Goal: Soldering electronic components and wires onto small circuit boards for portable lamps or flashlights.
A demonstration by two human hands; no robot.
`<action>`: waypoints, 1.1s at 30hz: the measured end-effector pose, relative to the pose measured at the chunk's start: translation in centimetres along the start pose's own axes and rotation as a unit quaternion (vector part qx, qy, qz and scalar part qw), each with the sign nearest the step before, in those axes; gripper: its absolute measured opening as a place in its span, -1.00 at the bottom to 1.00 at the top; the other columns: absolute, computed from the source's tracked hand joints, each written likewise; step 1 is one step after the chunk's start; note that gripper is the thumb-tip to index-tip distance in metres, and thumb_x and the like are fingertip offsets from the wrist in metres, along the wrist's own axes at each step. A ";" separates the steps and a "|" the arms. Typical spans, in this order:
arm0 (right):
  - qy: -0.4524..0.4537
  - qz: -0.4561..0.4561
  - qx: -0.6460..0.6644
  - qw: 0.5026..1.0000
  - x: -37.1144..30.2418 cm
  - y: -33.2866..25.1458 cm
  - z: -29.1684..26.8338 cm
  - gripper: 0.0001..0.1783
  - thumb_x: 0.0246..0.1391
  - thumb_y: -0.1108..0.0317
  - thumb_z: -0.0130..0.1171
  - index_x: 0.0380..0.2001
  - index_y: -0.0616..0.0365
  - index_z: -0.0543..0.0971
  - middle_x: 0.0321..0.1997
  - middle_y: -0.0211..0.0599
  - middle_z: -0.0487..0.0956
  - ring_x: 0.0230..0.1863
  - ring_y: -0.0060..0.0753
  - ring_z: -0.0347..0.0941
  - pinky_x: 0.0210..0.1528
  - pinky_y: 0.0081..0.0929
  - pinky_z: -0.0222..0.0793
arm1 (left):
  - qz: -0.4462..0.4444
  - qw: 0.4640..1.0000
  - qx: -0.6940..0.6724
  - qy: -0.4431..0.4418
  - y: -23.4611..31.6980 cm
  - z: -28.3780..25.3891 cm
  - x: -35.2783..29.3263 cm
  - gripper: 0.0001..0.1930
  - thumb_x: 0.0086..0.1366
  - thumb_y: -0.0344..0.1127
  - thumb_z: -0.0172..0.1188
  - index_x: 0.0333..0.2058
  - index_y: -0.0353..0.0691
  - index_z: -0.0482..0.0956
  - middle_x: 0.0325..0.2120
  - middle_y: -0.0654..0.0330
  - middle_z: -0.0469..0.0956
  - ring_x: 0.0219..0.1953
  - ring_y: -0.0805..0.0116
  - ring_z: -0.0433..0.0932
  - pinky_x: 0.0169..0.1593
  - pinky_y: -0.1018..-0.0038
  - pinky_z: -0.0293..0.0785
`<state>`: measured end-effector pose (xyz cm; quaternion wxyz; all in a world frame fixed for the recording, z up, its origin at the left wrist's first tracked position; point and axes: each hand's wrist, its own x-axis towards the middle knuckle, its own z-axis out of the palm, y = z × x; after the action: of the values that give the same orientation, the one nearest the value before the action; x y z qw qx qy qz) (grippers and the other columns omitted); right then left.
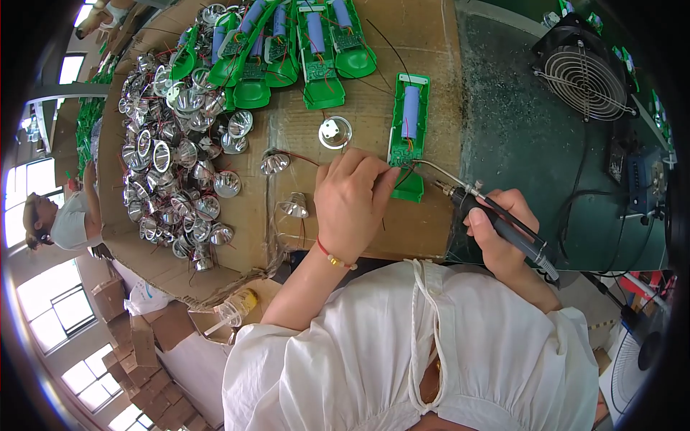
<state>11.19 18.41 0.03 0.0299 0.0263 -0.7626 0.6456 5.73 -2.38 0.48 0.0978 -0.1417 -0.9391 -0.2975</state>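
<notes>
A green plastic housing [409, 190] lies on the cardboard in front of me, with a purple cylindrical battery [410, 113] and a small circuit board [402, 154] in it. My left hand [346, 200] is closed at the board, thumb and forefinger pinching a thin wire. That wire appears to run back under the hand to a shiny reflector [274, 164]. In my right hand [502, 253] is a soldering iron [512, 231] with a thin curved metal tube [440, 169]. The tube's end reaches the board beside my left fingertips; the iron's exact contact is hard to make out.
At left, a cardboard box [115, 208] holds many reflectors [188, 154]. Several green housings with batteries [315, 72] lie at the far side. Loose reflectors [294, 206] sit near my left wrist. To the right are a metal-grilled fan [586, 82], a blue unit [638, 183] and black cables.
</notes>
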 end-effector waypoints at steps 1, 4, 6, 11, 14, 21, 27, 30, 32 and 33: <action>0.001 0.001 -0.001 1.000 0.0 0.0 0.0 -0.82 -0.05 0.46 0.11 -0.39 0.31 0.36 -0.55 -0.22 0.45 -0.62 -0.59 0.39 -0.60 -0.69 0.31 | -0.001 1.000 0.002 -0.002 0.0 0.0 0.0 -0.89 0.00 -0.32 0.22 -0.57 -0.15 0.48 -0.52 0.29 0.45 -0.45 0.28 0.42 -0.36 0.38 0.24; 0.021 0.004 0.017 1.000 0.0 -0.3 0.4 -0.82 -0.04 0.46 0.10 -0.39 0.30 0.36 -0.57 -0.22 0.46 -0.63 -0.59 0.38 -0.61 -0.70 0.32 | 0.003 1.000 0.006 -0.001 0.1 -0.1 0.2 -0.89 0.01 -0.35 0.23 -0.57 -0.19 0.49 -0.55 0.26 0.46 -0.49 0.27 0.42 -0.36 0.38 0.27; 0.058 0.040 0.063 0.996 -0.1 -0.9 0.4 -0.83 -0.02 0.44 0.09 -0.38 0.30 0.36 -0.60 -0.24 0.47 -0.65 -0.60 0.38 -0.60 -0.69 0.33 | 0.005 1.000 0.007 0.004 0.0 -0.1 0.2 -0.89 0.01 -0.37 0.23 -0.57 -0.22 0.49 -0.57 0.23 0.47 -0.52 0.26 0.43 -0.35 0.38 0.29; 0.073 0.032 0.056 0.995 -0.3 -0.9 0.3 -0.83 0.00 0.42 0.08 -0.38 0.28 0.36 -0.61 -0.24 0.47 -0.66 -0.60 0.37 -0.61 -0.69 0.31 | 0.002 1.000 0.009 -0.009 0.2 -0.2 0.3 -0.87 0.02 -0.34 0.22 -0.59 -0.22 0.49 -0.58 0.26 0.46 -0.53 0.29 0.42 -0.38 0.41 0.25; 0.061 0.021 0.056 0.996 -0.3 -0.8 0.2 -0.83 0.00 0.42 0.09 -0.39 0.28 0.35 -0.61 -0.24 0.47 -0.65 -0.60 0.37 -0.61 -0.69 0.31 | -0.006 1.000 0.011 -0.016 0.1 -0.3 0.2 -0.88 0.03 -0.33 0.22 -0.58 -0.21 0.51 -0.59 0.27 0.46 -0.54 0.30 0.41 -0.36 0.41 0.24; 0.057 0.045 0.086 0.994 -0.4 -0.7 0.0 -0.78 -0.04 0.40 0.17 -0.39 0.31 0.39 -0.57 -0.23 0.50 -0.62 -0.63 0.38 -0.55 -0.67 0.32 | 0.080 0.997 0.011 -0.014 -0.8 -1.1 -0.2 -0.90 -0.02 -0.30 0.24 -0.51 -0.14 0.53 -0.48 0.30 0.49 -0.43 0.32 0.45 -0.24 0.37 0.27; 0.056 0.035 0.074 0.995 -0.3 -0.5 -0.2 -0.79 -0.05 0.41 0.17 -0.40 0.30 0.39 -0.58 -0.24 0.50 -0.63 -0.64 0.38 -0.56 -0.68 0.31 | 0.184 0.967 0.169 -0.051 -0.1 -3.5 -1.9 -0.81 -0.11 -0.35 0.18 -0.43 -0.11 0.47 -0.19 0.23 0.38 -0.06 0.30 0.35 -0.01 0.19 0.21; 0.055 0.032 0.074 0.995 -0.3 -0.6 -0.1 -0.79 -0.05 0.41 0.17 -0.40 0.30 0.39 -0.58 -0.24 0.50 -0.63 -0.64 0.38 -0.56 -0.68 0.31 | 0.146 0.953 0.256 -0.063 -0.3 -2.4 -2.1 -0.86 -0.08 -0.32 0.15 -0.47 -0.11 0.45 -0.22 0.24 0.37 -0.05 0.31 0.34 0.01 0.15 0.20; 0.059 0.024 0.074 0.995 -0.3 -0.6 -0.1 -0.79 -0.05 0.41 0.17 -0.40 0.30 0.39 -0.58 -0.24 0.50 -0.63 -0.64 0.39 -0.56 -0.68 0.31 | 0.139 0.958 0.241 -0.072 -0.1 -2.7 -2.2 -0.88 -0.05 -0.33 0.13 -0.47 -0.11 0.42 -0.26 0.23 0.37 -0.07 0.31 0.35 0.01 0.17 0.20; 0.056 0.027 0.069 0.996 -0.3 -0.5 -0.2 -0.79 -0.05 0.41 0.17 -0.40 0.30 0.39 -0.58 -0.24 0.50 -0.63 -0.64 0.38 -0.57 -0.68 0.31 | 0.135 0.960 0.228 -0.084 -0.4 -2.5 -2.4 -0.89 -0.03 -0.34 0.11 -0.46 -0.10 0.42 -0.29 0.25 0.39 -0.09 0.33 0.36 0.01 0.19 0.20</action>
<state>11.59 18.48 0.55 0.0535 -0.0283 -0.7139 0.6977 8.11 -4.66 1.64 0.0880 -0.2657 -0.9589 -0.0462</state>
